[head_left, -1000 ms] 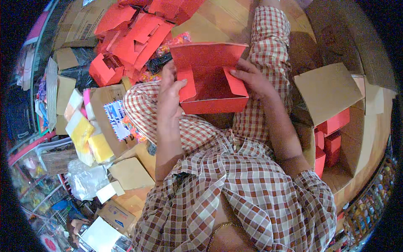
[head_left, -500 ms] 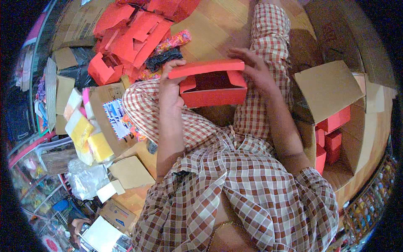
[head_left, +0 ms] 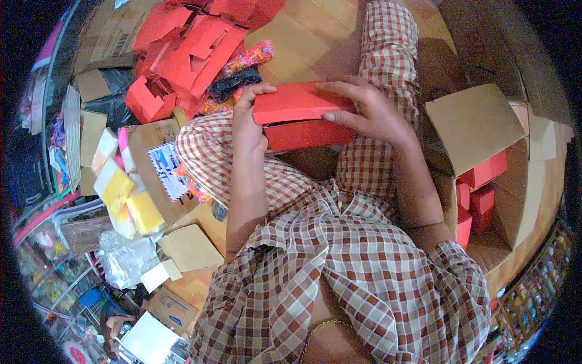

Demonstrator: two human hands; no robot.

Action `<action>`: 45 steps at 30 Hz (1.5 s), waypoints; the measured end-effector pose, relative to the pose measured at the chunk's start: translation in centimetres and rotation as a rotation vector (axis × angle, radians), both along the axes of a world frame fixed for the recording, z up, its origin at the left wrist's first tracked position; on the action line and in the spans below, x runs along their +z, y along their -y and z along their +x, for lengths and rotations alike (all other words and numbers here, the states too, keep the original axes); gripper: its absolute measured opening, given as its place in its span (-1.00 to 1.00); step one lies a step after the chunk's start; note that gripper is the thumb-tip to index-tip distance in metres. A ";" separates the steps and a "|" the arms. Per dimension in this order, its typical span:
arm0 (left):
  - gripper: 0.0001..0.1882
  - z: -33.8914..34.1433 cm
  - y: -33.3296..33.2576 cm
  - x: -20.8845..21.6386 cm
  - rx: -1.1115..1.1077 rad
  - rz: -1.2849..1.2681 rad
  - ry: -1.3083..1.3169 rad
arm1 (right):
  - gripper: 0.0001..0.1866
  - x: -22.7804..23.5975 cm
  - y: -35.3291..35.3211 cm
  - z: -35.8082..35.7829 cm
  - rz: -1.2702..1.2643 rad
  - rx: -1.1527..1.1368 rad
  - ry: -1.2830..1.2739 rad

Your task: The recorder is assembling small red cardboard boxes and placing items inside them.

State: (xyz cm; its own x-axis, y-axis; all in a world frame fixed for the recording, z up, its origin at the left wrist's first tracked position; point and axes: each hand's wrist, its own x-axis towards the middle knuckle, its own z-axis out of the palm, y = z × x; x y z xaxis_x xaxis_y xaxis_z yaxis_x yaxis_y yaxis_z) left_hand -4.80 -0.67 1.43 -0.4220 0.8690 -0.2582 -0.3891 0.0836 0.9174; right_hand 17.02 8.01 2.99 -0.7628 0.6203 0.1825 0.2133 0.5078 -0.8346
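Observation:
A small red cardboard box [head_left: 297, 104] is held up above my lap, its lid lowered almost onto the body. Only a thin dark gap shows along the lid's front edge. My left hand [head_left: 250, 118] grips the box's left end, fingers over the top corner and palm against the side. At the other end, my right hand [head_left: 367, 109] lies across the lid's right part, with the fingers on top and the thumb at its front edge. The inside of the box is hidden.
Flat and half-folded red boxes [head_left: 194, 54] are heaped at the far left. To the right, an open brown carton [head_left: 476, 127] holds several red boxes [head_left: 482, 209]. Yellow-and-white packs [head_left: 115, 185], a clear plastic bag [head_left: 126, 258] and cardboard pieces [head_left: 191, 247] lie at left.
The lid of the red box has come down over its opening. My right hand has moved from beside the right end onto the lid.

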 end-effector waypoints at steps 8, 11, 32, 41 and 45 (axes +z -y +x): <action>-0.78 0.3 0.0 0.7 -0.124 -0.052 0.100 | -0.56 -1.8 0.4 0.0 -0.002 -0.037 -0.032; -0.76 0.3 0.0 0.8 -0.131 -0.057 0.075 | -0.58 -1.9 0.2 0.1 0.006 -0.049 -0.047; -0.67 0.3 0.3 1.0 -0.125 0.037 -0.221 | -0.65 -2.7 0.2 0.5 -0.007 -0.108 -0.067; -0.73 -0.2 1.4 3.3 -0.412 0.068 -0.794 | -0.67 -2.7 0.3 0.4 0.015 -0.112 -0.091; -0.77 0.2 1.2 3.2 -0.383 0.117 -0.814 | -0.69 -2.8 0.4 0.4 -0.010 -0.129 -0.054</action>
